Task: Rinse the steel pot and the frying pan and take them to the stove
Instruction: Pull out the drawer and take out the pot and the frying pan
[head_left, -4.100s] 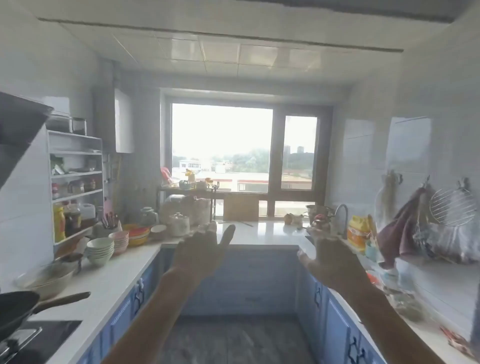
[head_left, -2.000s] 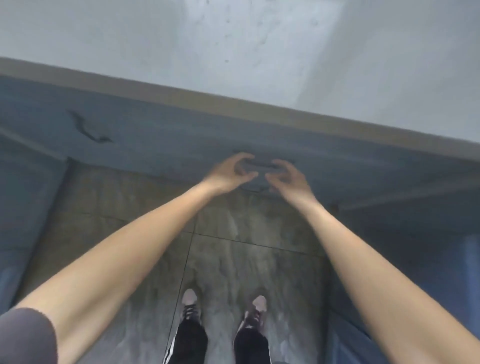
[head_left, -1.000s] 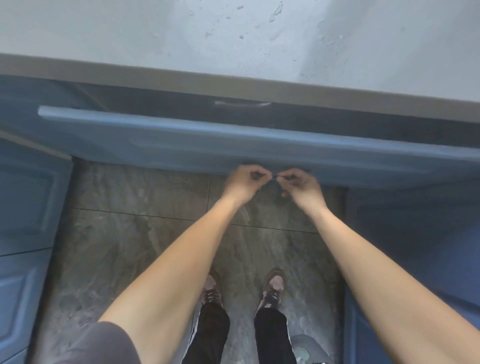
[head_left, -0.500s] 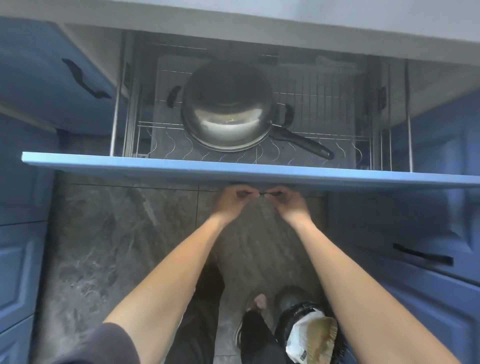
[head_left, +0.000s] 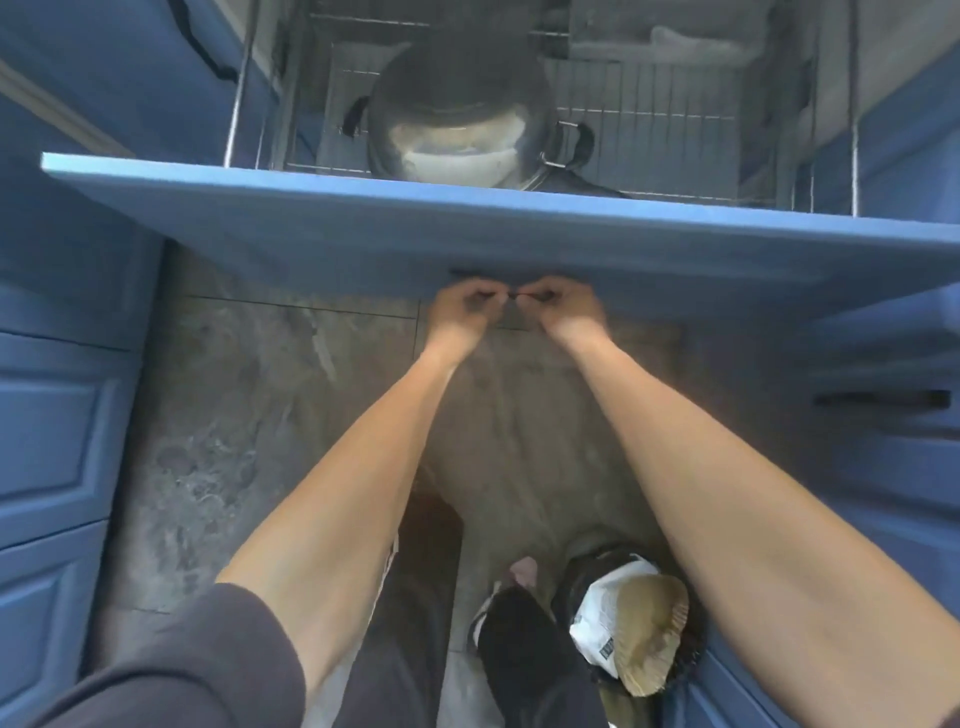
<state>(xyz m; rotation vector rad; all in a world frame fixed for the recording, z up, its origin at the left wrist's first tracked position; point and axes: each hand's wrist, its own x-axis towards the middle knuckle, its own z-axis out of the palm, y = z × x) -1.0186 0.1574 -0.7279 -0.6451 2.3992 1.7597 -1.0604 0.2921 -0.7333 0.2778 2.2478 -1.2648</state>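
- Both hands are curled shut on the dark handle (head_left: 511, 293) under the front panel (head_left: 467, 228) of the blue drawer; left hand (head_left: 465, 312) and right hand (head_left: 569, 306) sit side by side, knuckles nearly touching, and carry nothing else.
- The drawer stands pulled out, and its panel lies between the hands and the cookware, so anything inside must be reached up and over that edge.
- The steel pot (head_left: 457, 140) sits upside down in the wire rack (head_left: 649, 119) inside the drawer, straight beyond the hands and a little to the left of centre, so the left hand looks slightly nearer to it.
- The pot's two side handles lie on a left-right line: one dark loop (head_left: 353, 117) at the left, another (head_left: 576, 148) at the right, each roughly in line with the hand on its own side.
- A dark long shape (head_left: 582, 184) pokes out from under the pot toward the right, just behind the panel; likely the frying pan's handle, though the pan itself is hidden.
- The rest of the rack, to the right, looks bare; the far back is too dim to read.
- On the floor beside the right foot stands a dark bin (head_left: 634, 623) holding a white wrapper.
- My guess: letting go of the handle and lifting the pot by both loops comes next; rinsing has not begun.
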